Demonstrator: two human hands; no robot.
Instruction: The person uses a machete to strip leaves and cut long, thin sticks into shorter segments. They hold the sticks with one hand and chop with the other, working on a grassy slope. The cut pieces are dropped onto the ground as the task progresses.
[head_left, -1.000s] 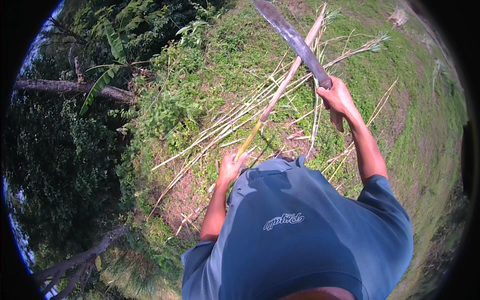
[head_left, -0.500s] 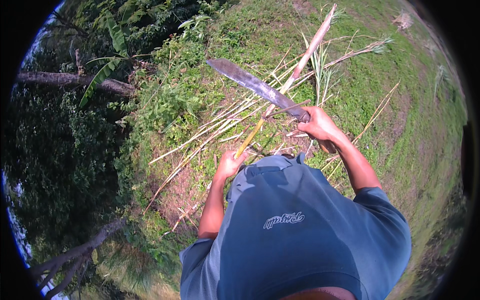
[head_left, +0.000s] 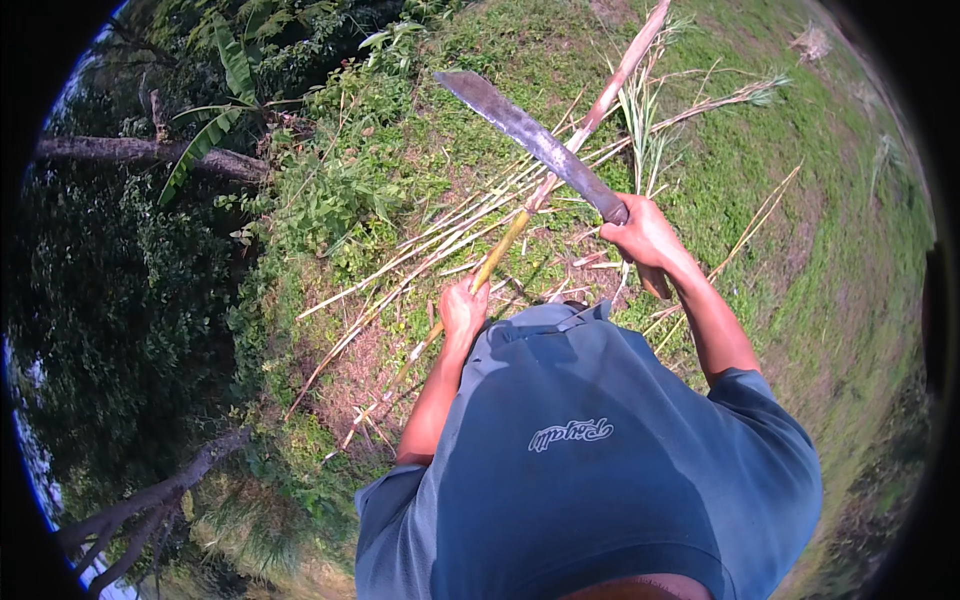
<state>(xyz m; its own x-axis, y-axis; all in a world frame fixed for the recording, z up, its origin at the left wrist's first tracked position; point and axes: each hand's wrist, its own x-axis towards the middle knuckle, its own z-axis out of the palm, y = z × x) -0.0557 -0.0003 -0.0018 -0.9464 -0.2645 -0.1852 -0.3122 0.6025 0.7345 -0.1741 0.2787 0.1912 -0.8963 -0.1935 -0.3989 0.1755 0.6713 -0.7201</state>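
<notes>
My left hand (head_left: 464, 308) is closed round a long sugarcane stalk (head_left: 509, 245). Bare yellow shows on the part near that hand, while a pale, dry sheath wraps the far part, which slants up to the top right. In my right hand (head_left: 643, 236) is the handle of a machete (head_left: 535, 137). Its broad, worn blade points to the far left and crosses over the stalk in view; whether it touches the stalk I cannot tell. The butt of the handle shows below my palm.
Several thin, dry stalks (head_left: 380, 283) lie across the grass beyond my left hand. Green-tipped leaves (head_left: 645, 125) lie at the far right of the pile. Dense bushes, a fallen trunk (head_left: 150, 153) and bare branches (head_left: 165, 497) line the left side.
The machete has swung away from me, up along the stalk, and a loose brown strip no longer shows by its blade. My left hand has shifted slightly toward the far side.
</notes>
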